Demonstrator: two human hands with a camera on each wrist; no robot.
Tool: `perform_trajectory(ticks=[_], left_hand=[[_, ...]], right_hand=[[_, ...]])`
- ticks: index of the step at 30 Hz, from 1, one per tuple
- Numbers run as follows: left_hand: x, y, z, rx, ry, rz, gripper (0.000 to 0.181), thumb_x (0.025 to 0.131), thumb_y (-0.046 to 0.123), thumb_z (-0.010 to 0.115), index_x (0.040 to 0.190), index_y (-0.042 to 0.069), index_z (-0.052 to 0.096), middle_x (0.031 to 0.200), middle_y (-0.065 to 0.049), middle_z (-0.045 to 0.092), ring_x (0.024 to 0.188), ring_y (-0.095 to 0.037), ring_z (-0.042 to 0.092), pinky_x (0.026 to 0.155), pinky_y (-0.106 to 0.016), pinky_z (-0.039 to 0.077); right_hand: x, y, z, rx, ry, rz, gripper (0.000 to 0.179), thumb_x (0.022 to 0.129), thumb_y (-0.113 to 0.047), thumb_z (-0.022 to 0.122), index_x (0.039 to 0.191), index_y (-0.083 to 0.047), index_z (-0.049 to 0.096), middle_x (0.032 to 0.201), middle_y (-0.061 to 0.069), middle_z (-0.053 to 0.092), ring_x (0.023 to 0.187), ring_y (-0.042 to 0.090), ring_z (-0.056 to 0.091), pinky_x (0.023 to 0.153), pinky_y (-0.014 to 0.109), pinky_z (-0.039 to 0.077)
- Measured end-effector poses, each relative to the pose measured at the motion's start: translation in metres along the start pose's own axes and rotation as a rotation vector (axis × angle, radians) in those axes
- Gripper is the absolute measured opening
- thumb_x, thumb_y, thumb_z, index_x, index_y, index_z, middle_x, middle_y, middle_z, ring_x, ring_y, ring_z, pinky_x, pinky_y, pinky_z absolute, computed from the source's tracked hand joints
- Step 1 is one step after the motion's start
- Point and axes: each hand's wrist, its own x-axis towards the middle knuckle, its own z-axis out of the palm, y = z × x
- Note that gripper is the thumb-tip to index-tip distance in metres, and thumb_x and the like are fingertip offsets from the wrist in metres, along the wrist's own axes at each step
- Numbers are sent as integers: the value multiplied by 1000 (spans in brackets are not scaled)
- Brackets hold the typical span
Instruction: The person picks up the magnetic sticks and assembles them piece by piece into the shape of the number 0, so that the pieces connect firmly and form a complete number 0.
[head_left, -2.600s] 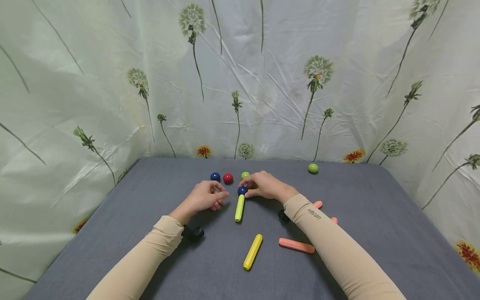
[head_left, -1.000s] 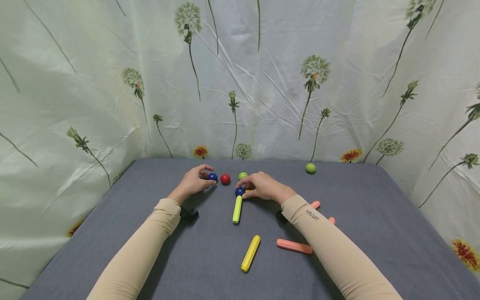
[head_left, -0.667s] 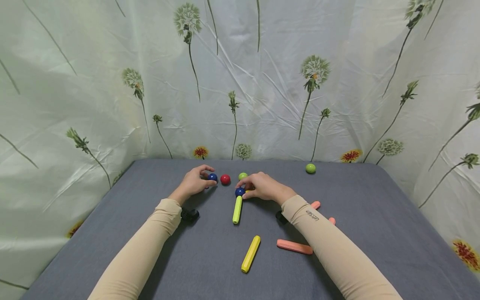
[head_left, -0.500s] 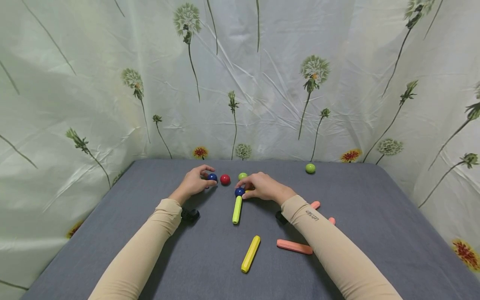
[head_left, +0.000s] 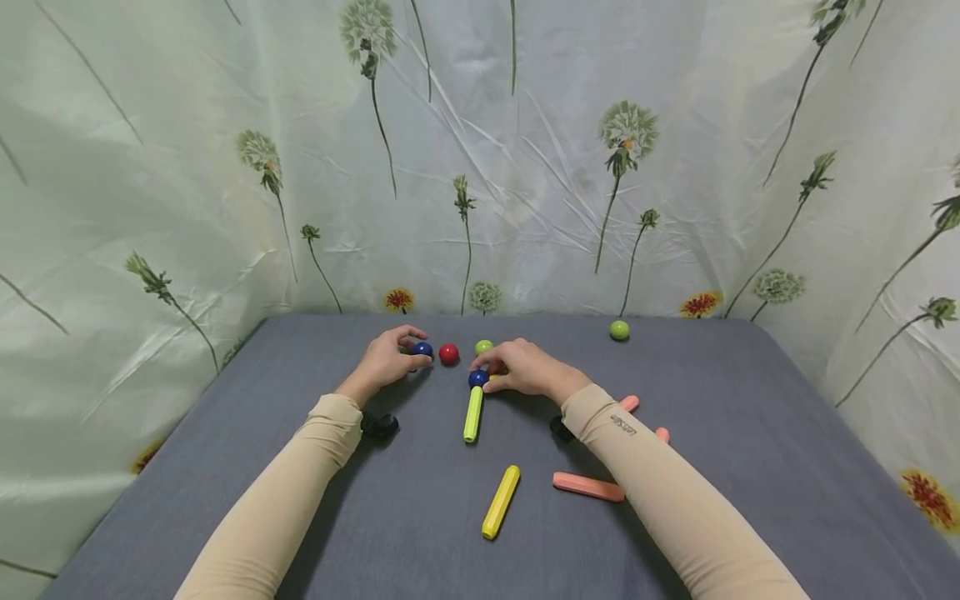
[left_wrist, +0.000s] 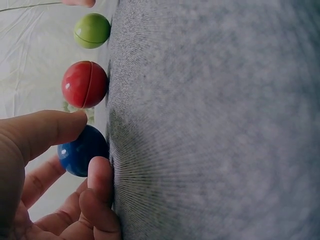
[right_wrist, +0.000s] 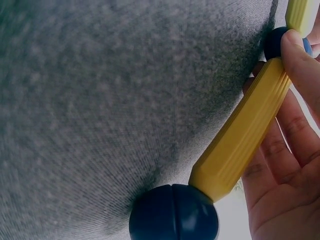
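A loose blue ball (left_wrist: 80, 157) is held between the thumb and fingers of the left hand (head_left: 382, 360), just beside a red ball (head_left: 448, 354) on the table (head_left: 420, 517). By the right hand (head_left: 528, 369), a joint blue ball (head_left: 477, 378) is gripped, met by a lime stick (head_left: 472, 415) and a ridged yellow stick (right_wrist: 240, 132) (the latter's other end is set against an end blue ball (right_wrist: 172, 215)). Nearer the front, a separate yellow stick (head_left: 500, 502) is seen lying near a salmon stick (head_left: 588, 486).

Creased pale backdrop (head_left: 690, 158), printed dandelions (head_left: 628, 132) and red-and-yellow flowers (head_left: 701, 305) across it, grey cloth-covered table (head_left: 405, 517) in front
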Motion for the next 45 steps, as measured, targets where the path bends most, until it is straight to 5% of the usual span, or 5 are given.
perform_trajectory(ticks=[30,45], left_hand=[[-4,1,-1,7,18,4,35,98,27,81,129,13,72,128,-19,71,89,-20,75,72,-29,52],[-33,4,-9,-24,-4,52,35,96,26,83,123,9,70,118,-15,75,86,-18,75,74,-29,51]], right_hand=[[-1,1,2,-8,13,4,39,100,-25,78,138,-19,73,115,4,79,103,16,71,92,35,58],[0,1,2,-5,16,6,40,100,-25,78,139,-19,73,117,5,79,105,17,72,92,35,58]])
